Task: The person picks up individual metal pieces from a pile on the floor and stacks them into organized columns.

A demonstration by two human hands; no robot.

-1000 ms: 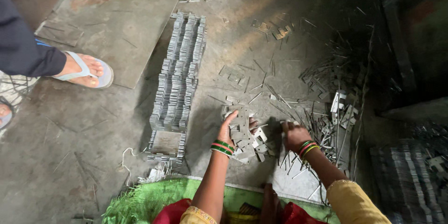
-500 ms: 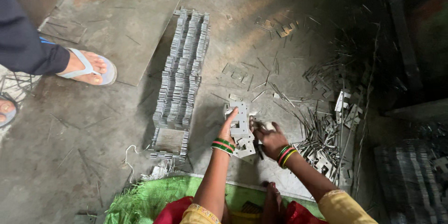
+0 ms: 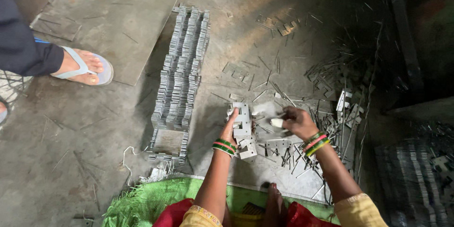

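My left hand (image 3: 230, 126) rests its fingers against a short stack of grey E-shaped metal stampings (image 3: 243, 130) standing on the floor in front of me. My right hand (image 3: 297, 122) hovers just right of that stack, its fingers pinched on a small pale metal piece (image 3: 276, 123). Both wrists wear green and red bangles. Loose flat stampings (image 3: 279, 146) lie under and between the hands.
A long neat row of stacked stampings (image 3: 182, 75) runs away to the left of my hands. A heap of scrap strips and stampings (image 3: 340, 99) lies to the right. Another person's sandalled foot (image 3: 85, 68) stands at the left on a metal sheet (image 3: 118, 14). A green mat (image 3: 151, 198) lies beneath me.
My right hand has moved left from the scrap heap toward the short stack, carrying a small piece. My left hand stays at the stack.
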